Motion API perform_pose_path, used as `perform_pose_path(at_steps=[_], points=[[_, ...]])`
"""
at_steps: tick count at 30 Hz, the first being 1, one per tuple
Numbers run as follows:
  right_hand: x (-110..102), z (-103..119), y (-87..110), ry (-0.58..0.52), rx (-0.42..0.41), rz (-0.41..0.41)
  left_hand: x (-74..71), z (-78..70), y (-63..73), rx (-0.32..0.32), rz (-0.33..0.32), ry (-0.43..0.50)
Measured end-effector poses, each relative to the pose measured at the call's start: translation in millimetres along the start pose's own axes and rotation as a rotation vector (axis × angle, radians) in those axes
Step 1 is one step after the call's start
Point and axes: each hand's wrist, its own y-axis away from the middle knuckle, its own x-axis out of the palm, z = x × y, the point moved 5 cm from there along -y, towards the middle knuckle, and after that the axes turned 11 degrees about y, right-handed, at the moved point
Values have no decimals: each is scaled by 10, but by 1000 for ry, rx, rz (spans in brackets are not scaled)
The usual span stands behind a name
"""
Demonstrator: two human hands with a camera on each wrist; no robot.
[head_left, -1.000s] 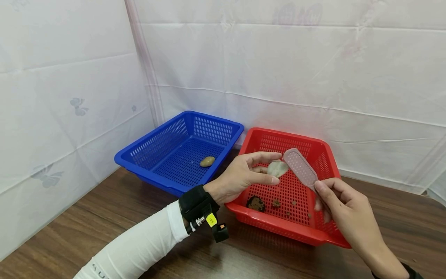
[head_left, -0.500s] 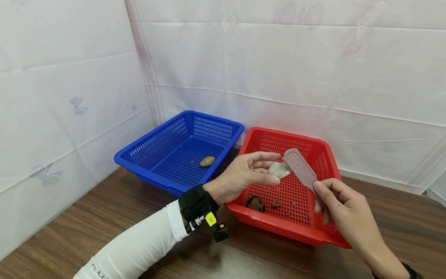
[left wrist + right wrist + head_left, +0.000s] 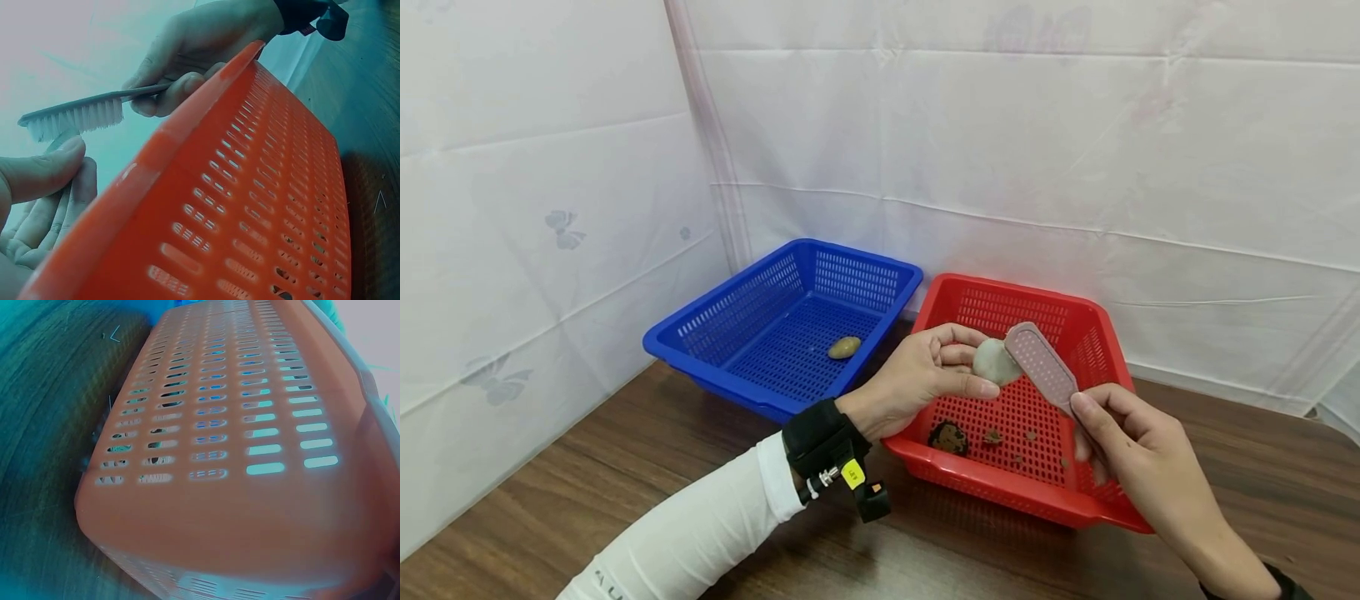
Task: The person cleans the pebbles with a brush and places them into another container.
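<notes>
Brushing a pale stone (image 3: 995,362) over the red basket (image 3: 1011,487)

Right of centre in the head view, the left hand (image 3: 913,375) pinches the pale stone between thumb and fingers, above the red basket. From the right, the right hand (image 3: 1157,467) grips the brush (image 3: 1040,363) by its handle; in the left wrist view its bristles meet the stone's edge.

As a judgement, the cleaning looks partly done. The brown stone (image 3: 845,347) in the blue basket (image 3: 715,379), left of centre, seems finished and set aside; the pale one looks mostly clean but not yet put down. The dark clod (image 3: 950,437) at the red basket's lower left may be left to do, or may be only shed dirt; I cannot tell.

Counted: two baskets, one brush, two stones, one dark clod, one small clump (image 3: 992,437) beside it, and about three crumbs (image 3: 1032,434) to the right.
</notes>
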Motion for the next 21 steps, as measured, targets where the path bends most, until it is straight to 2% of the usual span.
perform_pose_path(at_steps=[11, 18, 21], points=[[25, 31, 2, -27, -43, 32, 24, 2, -5, -27, 62, -26], [30, 44, 6, -46, -69, 48, 82, 10, 3, -44, 149, -15], [35, 42, 7, -54, -73, 59, 74, 20, -8, -50, 132, 27]])
